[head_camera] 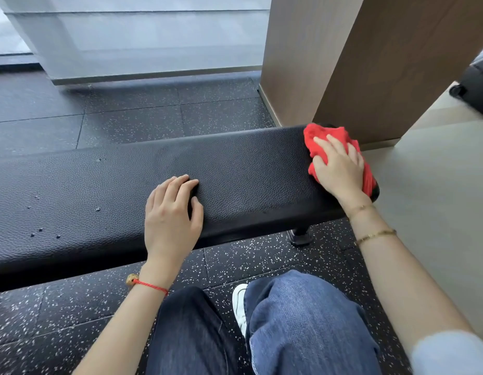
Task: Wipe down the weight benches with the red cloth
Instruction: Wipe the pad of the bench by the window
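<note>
Head view, lower frame: both forearms reach forward over denim-clad knees (302, 320). At centre the left hand (171, 212) rests on the black weight bench (86, 185), fingers loosely curled, holding nothing. Farther, at right of centre, the right hand (340, 167) presses spread fingers onto the bunched red cloth (324, 136) at the bench's end, beside a wood-panelled column (370, 63)

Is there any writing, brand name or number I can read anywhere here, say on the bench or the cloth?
None: no readable text shows anywhere.
The black bench has only grained padding.
The red cloth under the right hand is plain.
The white shoe shows only a dark line, no letters.
</note>
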`<act>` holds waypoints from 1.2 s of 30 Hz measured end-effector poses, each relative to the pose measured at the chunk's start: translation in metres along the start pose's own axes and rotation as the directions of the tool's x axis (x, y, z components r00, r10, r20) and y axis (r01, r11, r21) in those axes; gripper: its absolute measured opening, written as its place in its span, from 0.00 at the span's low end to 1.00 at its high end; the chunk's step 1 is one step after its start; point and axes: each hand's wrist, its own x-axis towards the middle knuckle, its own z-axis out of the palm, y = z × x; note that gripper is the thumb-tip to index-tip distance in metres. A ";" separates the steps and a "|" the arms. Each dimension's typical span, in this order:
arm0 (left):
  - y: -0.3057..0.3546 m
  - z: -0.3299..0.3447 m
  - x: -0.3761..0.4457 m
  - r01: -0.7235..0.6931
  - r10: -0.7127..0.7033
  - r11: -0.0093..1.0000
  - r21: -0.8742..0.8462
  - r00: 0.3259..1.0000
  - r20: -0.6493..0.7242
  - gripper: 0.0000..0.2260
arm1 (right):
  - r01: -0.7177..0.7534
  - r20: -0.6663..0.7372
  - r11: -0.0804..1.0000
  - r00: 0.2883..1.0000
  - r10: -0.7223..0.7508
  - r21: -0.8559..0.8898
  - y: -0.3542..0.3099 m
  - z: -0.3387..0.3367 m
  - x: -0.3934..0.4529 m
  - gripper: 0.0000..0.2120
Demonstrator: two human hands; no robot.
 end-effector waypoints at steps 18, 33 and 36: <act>-0.001 -0.002 0.000 -0.002 0.002 1.000 0.001 1.000 0.023 0.15 | 0.521 0.116 0.845 0.838 -0.533 0.119 -0.034 0.000 -0.055 0.24; 0.002 -0.001 0.000 0.001 -0.003 0.999 0.042 1.000 0.027 0.16 | 0.415 0.193 0.907 0.886 -0.421 0.074 -0.091 0.020 -0.002 0.24; 0.001 -0.001 0.000 -0.004 0.003 0.999 0.032 1.000 0.027 0.16 | 0.528 0.181 0.841 0.821 -0.541 0.119 -0.076 0.013 -0.046 0.25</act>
